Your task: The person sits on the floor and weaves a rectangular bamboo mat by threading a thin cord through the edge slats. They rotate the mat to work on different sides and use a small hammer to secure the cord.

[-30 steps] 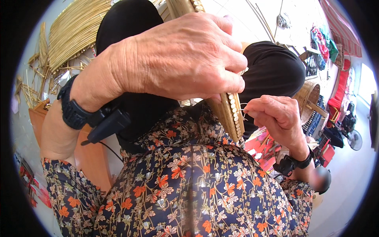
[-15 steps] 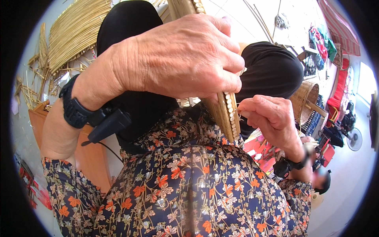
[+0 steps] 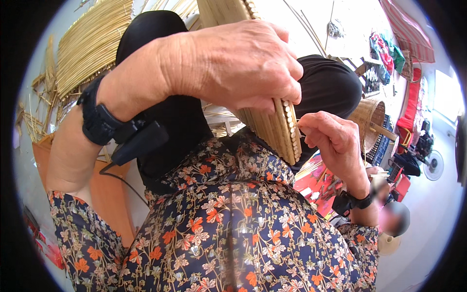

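A panel of pale yellow plant stalks [image 3: 270, 136], packed side by side, stands slanted over my lap. The row of round cut stalk ends along its edge faces right. My left hand [image 3: 238, 68] is closed over that edge at mid-length, fingers curled down its right side. Just right of the cut ends, my right hand [image 3: 335, 138] is closed in a pinch, its fingertips close to the edge. What lies between those fingertips is too small to make out. My palm hides part of the panel.
A larger mat of stalks [image 3: 92, 46] lies at the far left, with loose stalks around it. My black-clad knees [image 3: 331, 85] flank the panel. At the right are a woven basket [image 3: 365, 121], a fan [image 3: 433, 165] and another person [image 3: 394, 219].
The panel has turned a little, showing more of its flat face near my lap. My right hand has shifted slightly upward beside the cut ends. My left hand keeps its grip.
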A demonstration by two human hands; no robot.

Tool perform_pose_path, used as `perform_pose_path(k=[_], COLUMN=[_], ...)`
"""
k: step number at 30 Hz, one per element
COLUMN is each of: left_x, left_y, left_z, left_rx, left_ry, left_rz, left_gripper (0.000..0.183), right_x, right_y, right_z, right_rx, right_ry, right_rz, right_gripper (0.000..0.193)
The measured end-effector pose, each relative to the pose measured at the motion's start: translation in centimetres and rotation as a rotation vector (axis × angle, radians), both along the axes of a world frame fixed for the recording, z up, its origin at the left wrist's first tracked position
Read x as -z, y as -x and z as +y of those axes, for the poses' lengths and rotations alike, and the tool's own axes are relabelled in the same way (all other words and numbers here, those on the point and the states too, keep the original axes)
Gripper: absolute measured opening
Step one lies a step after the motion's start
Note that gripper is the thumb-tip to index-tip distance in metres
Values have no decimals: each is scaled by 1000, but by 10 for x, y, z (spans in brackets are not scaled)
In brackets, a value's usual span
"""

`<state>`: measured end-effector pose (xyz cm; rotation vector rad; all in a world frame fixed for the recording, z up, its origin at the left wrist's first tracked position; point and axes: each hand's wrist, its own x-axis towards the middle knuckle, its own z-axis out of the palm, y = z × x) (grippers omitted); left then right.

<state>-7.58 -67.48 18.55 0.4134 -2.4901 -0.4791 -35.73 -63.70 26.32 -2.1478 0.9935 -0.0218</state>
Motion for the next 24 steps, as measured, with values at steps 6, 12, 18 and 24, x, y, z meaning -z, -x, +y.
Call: perform_pose_path(k=[6, 12, 18, 24], left_x=[0, 2, 4, 5], left_y=[22, 27, 26, 27], left_z=[-21, -22, -14, -13], left_rx=[38, 53, -2, -19], left_ry=[-4, 56, 159, 165], left_rz=[-18, 88, 89, 98], left_gripper=[31, 28, 31, 33], right_x=[2, 4, 6, 4], right_y=[25, 29, 30, 27], right_z=[-12, -4, -4, -3], right_rx=[60, 116, 71, 126], right_ry=[-40, -37, -57, -107], right_rz=[36, 2, -12, 6], right_gripper=[15, 9, 6, 5])
